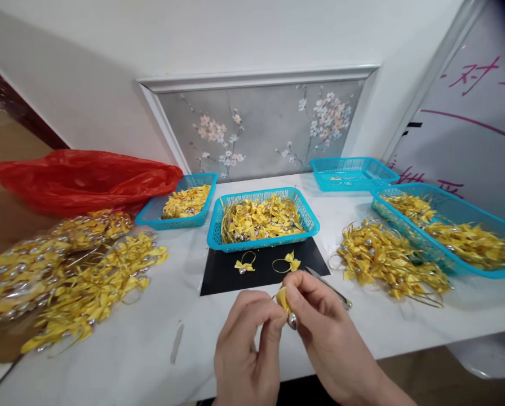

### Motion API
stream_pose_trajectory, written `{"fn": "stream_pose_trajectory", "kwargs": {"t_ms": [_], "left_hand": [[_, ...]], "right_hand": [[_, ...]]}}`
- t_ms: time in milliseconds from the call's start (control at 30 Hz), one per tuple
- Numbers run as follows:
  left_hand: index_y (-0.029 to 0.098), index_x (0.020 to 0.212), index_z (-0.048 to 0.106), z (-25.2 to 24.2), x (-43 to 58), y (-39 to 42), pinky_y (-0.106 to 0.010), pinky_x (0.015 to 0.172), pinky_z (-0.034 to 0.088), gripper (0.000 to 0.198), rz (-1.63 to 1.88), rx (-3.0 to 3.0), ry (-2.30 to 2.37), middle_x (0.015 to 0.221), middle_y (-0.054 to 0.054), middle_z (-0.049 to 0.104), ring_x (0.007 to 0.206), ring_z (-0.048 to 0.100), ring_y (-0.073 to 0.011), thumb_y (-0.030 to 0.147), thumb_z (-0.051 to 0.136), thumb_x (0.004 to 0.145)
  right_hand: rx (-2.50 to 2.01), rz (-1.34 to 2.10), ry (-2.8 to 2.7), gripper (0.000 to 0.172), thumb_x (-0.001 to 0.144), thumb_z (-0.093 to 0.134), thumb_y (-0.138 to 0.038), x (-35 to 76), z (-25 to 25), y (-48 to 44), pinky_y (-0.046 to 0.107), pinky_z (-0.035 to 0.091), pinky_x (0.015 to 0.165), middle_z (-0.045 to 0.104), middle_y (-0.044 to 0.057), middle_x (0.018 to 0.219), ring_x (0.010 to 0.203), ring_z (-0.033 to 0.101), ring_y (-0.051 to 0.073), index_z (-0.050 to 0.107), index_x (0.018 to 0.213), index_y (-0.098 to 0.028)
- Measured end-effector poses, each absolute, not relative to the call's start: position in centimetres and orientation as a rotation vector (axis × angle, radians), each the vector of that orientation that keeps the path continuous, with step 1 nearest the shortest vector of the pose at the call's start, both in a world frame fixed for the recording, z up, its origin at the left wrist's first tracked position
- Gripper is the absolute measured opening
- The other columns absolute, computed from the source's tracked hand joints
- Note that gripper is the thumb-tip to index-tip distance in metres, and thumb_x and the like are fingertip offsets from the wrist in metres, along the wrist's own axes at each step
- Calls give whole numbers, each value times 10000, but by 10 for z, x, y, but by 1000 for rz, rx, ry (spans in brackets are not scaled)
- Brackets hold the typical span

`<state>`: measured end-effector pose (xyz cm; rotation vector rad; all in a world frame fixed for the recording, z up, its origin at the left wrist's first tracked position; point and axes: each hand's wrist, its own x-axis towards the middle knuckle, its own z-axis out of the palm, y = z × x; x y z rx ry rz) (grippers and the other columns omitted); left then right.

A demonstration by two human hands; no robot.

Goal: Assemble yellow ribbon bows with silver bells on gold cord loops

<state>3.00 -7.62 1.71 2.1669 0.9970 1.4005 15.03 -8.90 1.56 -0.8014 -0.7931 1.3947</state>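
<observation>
Between my two hands is a yellow ribbon bow (282,299) with a small silver bell (292,321) hanging under it. The fingers of my left hand (249,344) pinch its left side. On its right side, the thumb and forefinger of my right hand (326,327) press against the ribbon. Beyond my hands lies a black mat (222,279). Two more bows with looped cords rest on it, a left bow (244,266) and a right bow (293,261). A metal tool (341,297), perhaps scissors or tweezers, lies partly behind my right hand.
A blue basket (212,239) full of bows stands behind the mat. Loose bow piles lie left (104,287) and right (383,256). Other blue baskets stand at back left (202,217), back right (354,183) and far right (459,259). A red plastic bag (87,177) lies at left.
</observation>
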Motion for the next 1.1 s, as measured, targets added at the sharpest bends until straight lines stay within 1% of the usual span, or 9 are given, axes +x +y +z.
{"fn": "stream_pose_trajectory", "kwargs": {"t_ms": [133,300,433,567,633,767,867,967,1100], "left_hand": [[152,919,625,15,19,-67,-234,649,482,280,1562,2552,743,808,-24,579,756,557,-138,-86,516,816],[104,924,644,15,9,-61,-286,634,494,209,1515,2698,660,805,-71,611,754,571,-169,-48,515,863],[109,1005,664,13,6,-59,-304,634,509,215,1448,2806,614,791,-76,629,732,586,-180,0,518,890],[146,1060,673,14,4,-58,-329,731,540,235,1395,2885,598,866,-88,678,823,619,-202,63,496,929],[124,1049,677,16,4,-59,-318,771,537,241,1351,2943,577,885,-98,690,853,615,-202,67,467,944],[90,1025,673,16,6,-59,-303,789,524,235,1284,3003,567,881,-105,683,863,599,-198,65,451,952],[124,1037,655,13,10,-57,-276,714,535,228,1381,2825,688,871,-79,652,808,603,-173,22,493,914],[185,949,651,13,13,-55,-206,578,516,213,1392,2538,911,830,-32,613,688,605,-128,20,533,884],[213,845,633,18,16,-56,-202,571,507,163,1317,2322,1054,803,-5,609,653,613,-121,70,564,878]], "right_hand": [[-762,1500,-740,315,897,600,-437,148,15,-89,230,348,588,404,-47,651,608,336,112,486,720,-203],[-1075,984,-1236,246,998,406,-358,166,20,-88,255,387,672,543,-2,826,754,489,142,579,889,-222],[-1143,746,-1503,106,935,517,-271,178,28,-90,265,400,697,561,-7,816,769,517,149,574,865,-216],[-1197,868,-1612,156,938,516,-280,180,32,-94,261,417,650,597,-9,770,726,548,147,585,817,-210],[-1237,1001,-1608,178,955,495,-311,182,32,-95,257,429,641,633,-6,789,737,570,151,620,868,-218],[-1199,1169,-1588,240,984,444,-340,187,32,-93,267,462,708,679,7,891,831,604,165,657,1011,-232],[-1120,1243,-1582,246,989,434,-319,188,29,-91,279,476,752,682,18,923,857,612,166,656,1040,-227],[-1093,1244,-1495,200,956,499,-290,183,22,-90,299,492,778,680,31,977,899,622,181,596,1120,-232],[-1171,1057,-1455,200,900,579,-247,175,15,-91,317,493,779,685,31,979,875,619,188,557,1099,-241]]}}
